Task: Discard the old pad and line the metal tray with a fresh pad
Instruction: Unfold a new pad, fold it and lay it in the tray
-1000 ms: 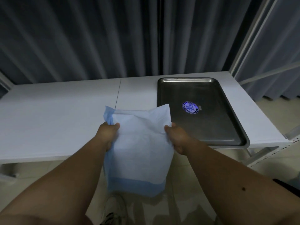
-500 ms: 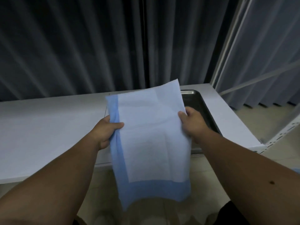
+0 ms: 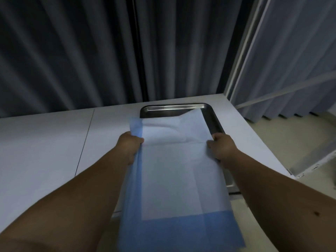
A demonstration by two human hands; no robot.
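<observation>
Plainly the pad (image 3: 174, 171) is light, thin and floppy, draped from the tray (image 3: 212, 120) past the table (image 3: 45, 151) edge, so each hand, left (image 3: 130, 142) and right (image 3: 221, 144), pinching a side edge suits it.

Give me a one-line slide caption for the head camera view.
Both hands, left and right, hold a blue-edged pad by its sides over the metal tray on a white table.
</observation>
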